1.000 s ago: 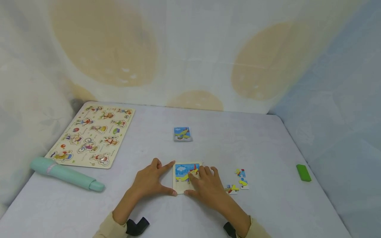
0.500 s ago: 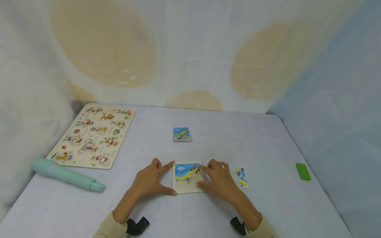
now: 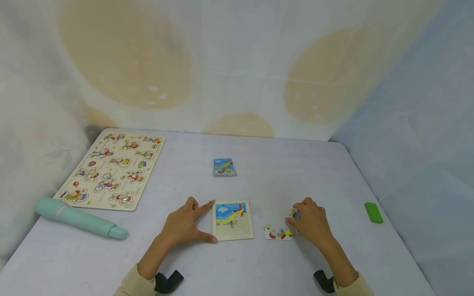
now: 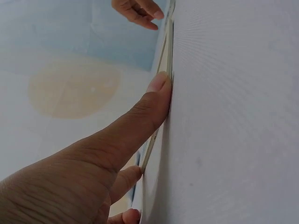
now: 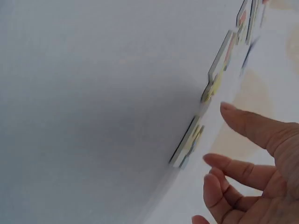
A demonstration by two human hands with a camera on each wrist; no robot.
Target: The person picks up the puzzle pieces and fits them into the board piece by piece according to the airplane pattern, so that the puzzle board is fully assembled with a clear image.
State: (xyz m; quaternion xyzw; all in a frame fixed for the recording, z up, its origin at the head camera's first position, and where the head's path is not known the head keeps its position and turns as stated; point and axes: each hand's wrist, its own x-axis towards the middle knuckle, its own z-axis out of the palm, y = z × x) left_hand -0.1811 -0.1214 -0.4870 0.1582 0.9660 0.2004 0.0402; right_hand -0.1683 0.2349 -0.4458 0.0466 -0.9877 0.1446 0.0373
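A small wooden puzzle tray [image 3: 234,233] lies flat in the head view, its upper part filled with blue-sky and yellow-plane pieces. At its left edge my left hand [image 3: 182,224] touches the two corners with spread thumb and index finger. My right hand [image 3: 312,222] is right of the tray, with thumb and fingertips apart around a blue and yellow puzzle piece [image 3: 295,213]. The right wrist view shows a gap between those fingers and the loose pieces [image 5: 188,144]. Two white-edged puzzle pieces [image 3: 278,234] lie between hand and tray. The right hand covers part of this area.
Behind the tray sits a small airplane picture stack [image 3: 224,167]. At the left are a large figure puzzle board [image 3: 115,170] and a mint-green wand-shaped object [image 3: 81,218]. A green block [image 3: 373,212] lies near the table's right edge. Curtains stand around the table.
My right hand has left the puzzle tray and moved right to the loose pieces. Two pieces it had covered now show. The left hand stays at the tray's edge.
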